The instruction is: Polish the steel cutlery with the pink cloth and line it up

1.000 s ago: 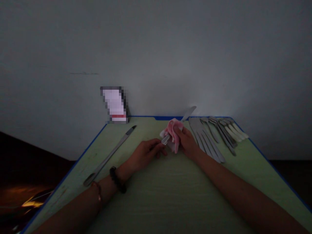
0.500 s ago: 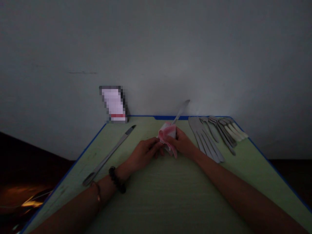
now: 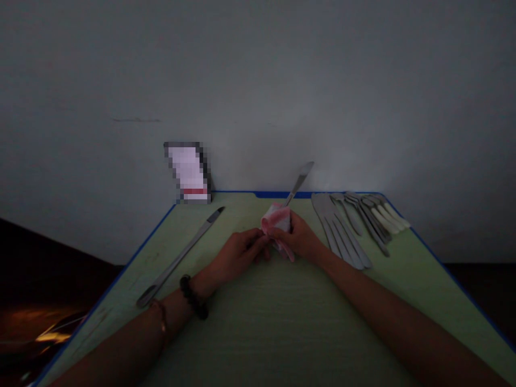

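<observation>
A table knife [image 3: 301, 180] slants up and away from my hands, its blade pointing at the wall. A pink and white cloth [image 3: 278, 217] is folded around its lower part, and my right hand [image 3: 300, 234] grips cloth and knife together. My left hand [image 3: 245, 250] is closed in a pinch at the cloth's lower left, in line with the knife; the handle end is hidden between the fingers. Left of my hands lies a long piece of metal cutlery [image 3: 185, 250] with a knife-like far tip and a spoon-like near end.
Several table knives [image 3: 342, 236] lie fanned out on the right, beside spoons and other metal cutlery [image 3: 368, 220] and white-handled pieces [image 3: 389, 212]. A blurred-out phone-like screen [image 3: 189, 169] leans on the wall at the back left. The green table [image 3: 258, 333] has blue edges.
The knife blade has turned slightly and shows more of its flat side. The cloth has shifted a little around it, with my right fingers closer over the fold. Other cutlery is unmoved.
</observation>
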Motion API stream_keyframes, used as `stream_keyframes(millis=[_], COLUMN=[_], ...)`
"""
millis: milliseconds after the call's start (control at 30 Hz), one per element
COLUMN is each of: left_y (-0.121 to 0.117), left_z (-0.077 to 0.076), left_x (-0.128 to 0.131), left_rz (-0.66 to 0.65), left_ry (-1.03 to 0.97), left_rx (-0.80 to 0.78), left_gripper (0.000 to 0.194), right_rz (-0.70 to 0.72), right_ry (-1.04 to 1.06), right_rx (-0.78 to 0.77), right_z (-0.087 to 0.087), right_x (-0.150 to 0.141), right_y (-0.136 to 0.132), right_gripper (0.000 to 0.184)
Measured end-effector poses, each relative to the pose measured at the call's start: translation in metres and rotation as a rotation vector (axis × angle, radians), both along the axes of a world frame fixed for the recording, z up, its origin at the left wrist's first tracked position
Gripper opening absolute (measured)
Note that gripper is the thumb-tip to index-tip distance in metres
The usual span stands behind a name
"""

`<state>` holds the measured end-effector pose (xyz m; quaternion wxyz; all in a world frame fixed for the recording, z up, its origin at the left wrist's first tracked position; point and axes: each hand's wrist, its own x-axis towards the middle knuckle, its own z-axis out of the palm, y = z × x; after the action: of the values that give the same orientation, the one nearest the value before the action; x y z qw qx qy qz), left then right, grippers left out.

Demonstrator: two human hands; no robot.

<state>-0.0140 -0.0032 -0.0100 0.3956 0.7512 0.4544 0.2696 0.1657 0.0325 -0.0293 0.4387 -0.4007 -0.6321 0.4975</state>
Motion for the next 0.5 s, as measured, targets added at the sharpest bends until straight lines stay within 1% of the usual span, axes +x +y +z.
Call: stream_keyframes(millis=[300,500], left_y=[-0.0015,-0.0016], left_z=[0.0015,0.0009], left_x=[0.0009,0.0003], left_rz=[-0.001,-0.016], left_ry=[0.011,0.012], left_rx=[0.010,0.024], left_gripper=[0.034,0.034], right_rz=[0.002,0.009], right_ry=[-0.024,-0.010], right_rx=[-0.002,0.010], right_z=[0.0032,0.0021], right_x=[0.0002,0.0010], right_y=[-0.0013,-0.0005], right_gripper=[0.041,0.043])
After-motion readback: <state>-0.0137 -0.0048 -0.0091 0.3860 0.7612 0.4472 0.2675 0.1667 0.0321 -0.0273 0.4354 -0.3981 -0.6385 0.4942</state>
